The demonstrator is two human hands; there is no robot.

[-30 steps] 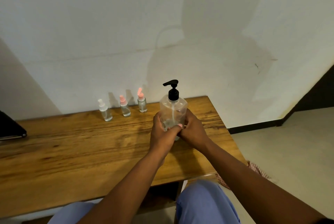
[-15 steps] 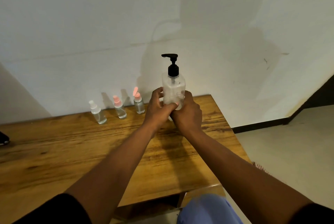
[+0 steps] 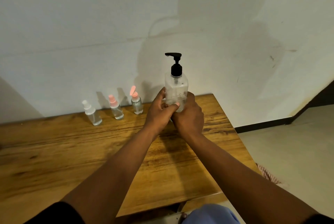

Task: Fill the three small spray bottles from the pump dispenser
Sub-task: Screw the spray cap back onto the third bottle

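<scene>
A clear square pump dispenser (image 3: 176, 88) with a black pump head stands upright above the wooden table (image 3: 72, 151), held from both sides. My left hand (image 3: 160, 111) wraps its lower left side, thumb across the front. My right hand (image 3: 188, 115) grips its lower right side. Three small spray bottles stand in a row by the wall to the left: one with a white top (image 3: 91, 113), one with a pink top (image 3: 116, 107), and one whose pink cap is flipped up (image 3: 136, 102). The dispenser's base is hidden by my hands.
A white wall runs right behind the table. The table's right edge (image 3: 235, 133) drops to a pale floor with a dark baseboard (image 3: 262, 126). A striped cloth (image 3: 267, 173) lies on the floor. My blue-clad knee (image 3: 211, 214) shows below the table's front edge.
Both hands have carried the dispenser away from me toward the wall and raised it, still upright. The three small bottles have not moved.
</scene>
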